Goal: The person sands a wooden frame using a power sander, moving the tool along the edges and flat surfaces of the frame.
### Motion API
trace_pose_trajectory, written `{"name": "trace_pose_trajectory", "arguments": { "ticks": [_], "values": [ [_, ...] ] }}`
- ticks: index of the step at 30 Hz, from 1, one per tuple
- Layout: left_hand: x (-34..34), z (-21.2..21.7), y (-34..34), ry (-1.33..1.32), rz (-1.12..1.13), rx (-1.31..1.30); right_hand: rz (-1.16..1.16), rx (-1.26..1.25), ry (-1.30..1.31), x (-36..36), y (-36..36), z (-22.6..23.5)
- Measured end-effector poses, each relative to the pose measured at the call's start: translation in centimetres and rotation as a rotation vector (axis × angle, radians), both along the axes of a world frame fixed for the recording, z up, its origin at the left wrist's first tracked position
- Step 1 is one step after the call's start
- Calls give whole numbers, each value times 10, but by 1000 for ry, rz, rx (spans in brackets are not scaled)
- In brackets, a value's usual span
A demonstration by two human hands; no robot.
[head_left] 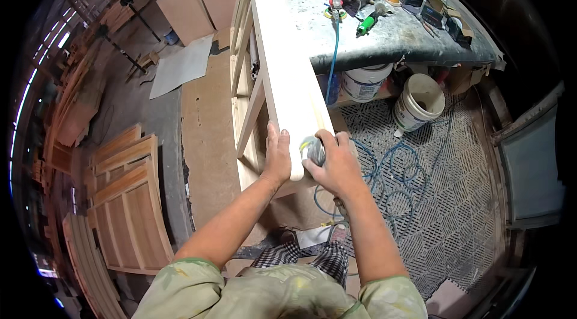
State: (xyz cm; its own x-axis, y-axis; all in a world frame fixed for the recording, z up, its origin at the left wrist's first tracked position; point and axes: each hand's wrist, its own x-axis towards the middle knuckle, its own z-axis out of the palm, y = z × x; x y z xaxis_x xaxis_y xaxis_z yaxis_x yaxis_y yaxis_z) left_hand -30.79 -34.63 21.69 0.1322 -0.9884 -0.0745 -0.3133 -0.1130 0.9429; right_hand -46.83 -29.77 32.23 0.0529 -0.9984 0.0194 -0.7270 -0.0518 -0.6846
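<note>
A long pale wooden frame (277, 48) stands on edge and runs away from me, its near end at my hands. My left hand (277, 155) lies flat against the left side of that near end. My right hand (336, 165) is closed around a small grey rounded tool (312, 149), which looks like a sander, and presses it against the frame's end on the right. A blue hose (332, 60) hangs down behind the frame.
A dusty grey workbench (396, 33) at the back right carries boxes, hand tools and a green-handled tool (366, 23). Two white buckets (418, 101) stand under it. Blue hose coils (390, 180) lie on the grating floor. Wooden panels (129, 199) lean at the left.
</note>
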Motion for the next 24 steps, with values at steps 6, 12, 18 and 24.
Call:
{"name": "trace_pose_trajectory", "arguments": {
  "ticks": [6,12,18,24],
  "values": [
    [1,5,2,-25,-11,23,-178,-352,-125,11,23,-40],
    [2,36,5,224,-186,-23,-383,-734,-157,38,64,-100],
    [2,36,7,314,-221,-26,-389,-810,-125,49,74,-130],
    [11,20,7,277,-110,-18,-109,-225,-113,11,30,-39]
  ]
}}
